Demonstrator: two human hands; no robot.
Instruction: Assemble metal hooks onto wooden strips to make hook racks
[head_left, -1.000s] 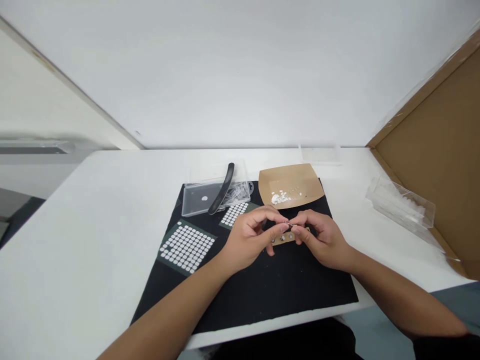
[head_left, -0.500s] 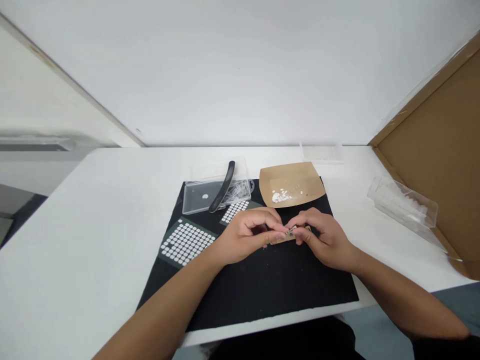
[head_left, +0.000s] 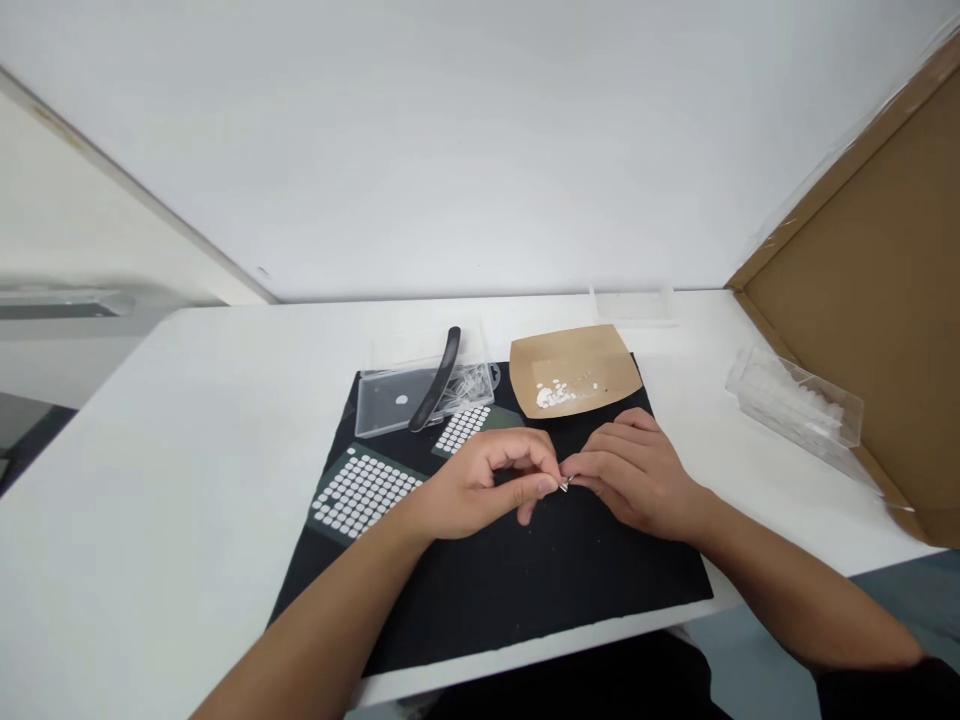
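Note:
Over the black mat (head_left: 540, 600), my left hand (head_left: 487, 485) pinches a small shiny piece (head_left: 564, 484) between thumb and index finger. My right hand (head_left: 637, 475) meets it from the other side, palm down, its fingertips closed at the same spot. Whatever lies under the right fingers is hidden, and the piece is too small to name. To the left are two dark sheets of white round dots, a larger one (head_left: 367, 490) and a smaller one (head_left: 463, 428) partly behind my left hand.
A black curved nail file (head_left: 436, 382) lies across an open clear case (head_left: 375, 408) containing clear nail tips (head_left: 469, 385). Beyond my hands stands a brown paper tray (head_left: 592, 350) with white bits. Clear plastic boxes (head_left: 799, 400) sit at right beside a cardboard panel (head_left: 862, 230).
My right hand has turned palm down, its thumb now out of sight. The yellowish card between the hands no longer shows. The whole view has shifted slightly.

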